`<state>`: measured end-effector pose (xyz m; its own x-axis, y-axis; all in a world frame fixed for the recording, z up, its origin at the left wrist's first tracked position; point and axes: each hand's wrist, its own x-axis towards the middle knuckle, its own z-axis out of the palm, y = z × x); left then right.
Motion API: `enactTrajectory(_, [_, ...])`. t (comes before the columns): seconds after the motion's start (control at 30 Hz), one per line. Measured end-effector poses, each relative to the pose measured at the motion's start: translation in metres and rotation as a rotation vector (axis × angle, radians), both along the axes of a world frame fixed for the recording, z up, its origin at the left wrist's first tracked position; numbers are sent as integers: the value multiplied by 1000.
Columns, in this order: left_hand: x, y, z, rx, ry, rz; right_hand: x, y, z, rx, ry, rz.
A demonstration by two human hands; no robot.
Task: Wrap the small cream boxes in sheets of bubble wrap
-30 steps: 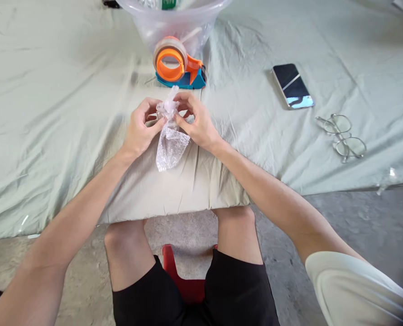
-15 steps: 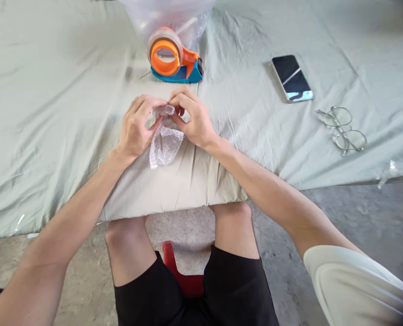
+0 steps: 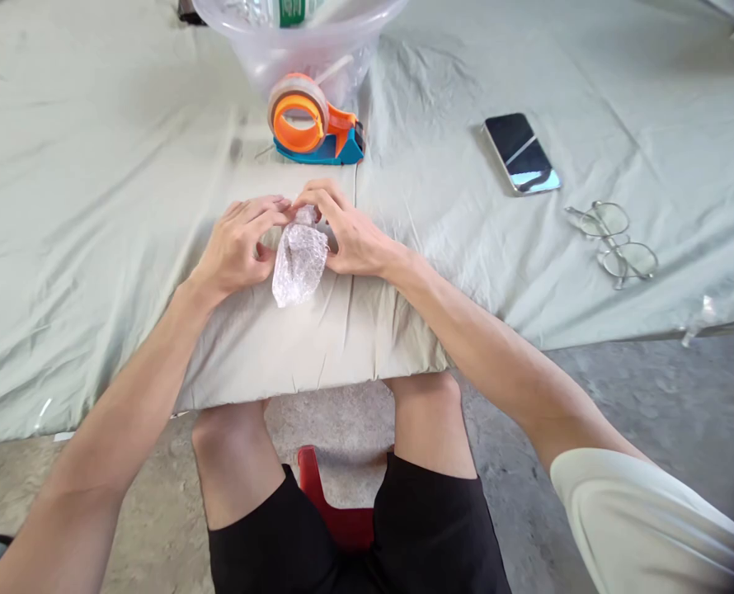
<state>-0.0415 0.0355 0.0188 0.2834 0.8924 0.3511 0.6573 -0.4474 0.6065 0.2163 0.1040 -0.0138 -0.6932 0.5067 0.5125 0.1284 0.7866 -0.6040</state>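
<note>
Surface (image 3: 125, 148) with a pale green drape spans the upper frame; a translucent tub (image 3: 308, 49) stands top centre, an orange-and-blue tape dispenser (image 3: 322, 120) just below it. Left of centre, the left hand (image 3: 237, 247) and right hand (image 3: 355, 235) meet — each grip pinching crumpled bubble wrap (image 3: 301, 260). Upper right lies a phone (image 3: 520, 155) — glasses (image 3: 614, 241) just beyond.

On my feed the tablecloth (image 3: 125, 190) looks bright, with soft, pale shading; the floor (image 3: 645, 396) dims toward the right edge. Glare catches the near end of the phone (image 3: 521, 154) and speckles the bubble wrap (image 3: 300, 260). Lens stretch swells the sleeve (image 3: 639, 520); fine texture smears.
</note>
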Motion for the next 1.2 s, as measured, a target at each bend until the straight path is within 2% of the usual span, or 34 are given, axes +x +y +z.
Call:
enactTrajectory(0.13, [-5,-4,9,-56,53,-56,-2,5,-3,59,0,40])
enactTrajectory(0.3, [-10,0,6,-76,-34,-37,-7,0,1,46,-24,-47])
enactTrajectory(0.4, [-14,3,-3,-1,26,-58,-10,-4,3,58,-14,-89])
enactTrajectory(0.6, [-24,20,-27,277,136,-122,-14,-3,2,56,-59,-165])
enactTrajectory(0.77, [-26,30,-39,340,101,-137,-12,-2,5,62,-35,-171])
enactTrajectory(0.9, [-14,29,-39,432,40,-92,-10,0,3,69,-7,-141])
enactTrajectory(1.03, [-3,24,-35,504,10,-34,-5,8,-2,39,56,-43])
enactTrajectory(1.13, [2,20,-31,442,0,1,-1,15,-7,7,67,8])
enactTrajectory(1.2, [3,17,-30,412,-4,14,-1,17,-9,-10,58,-7])
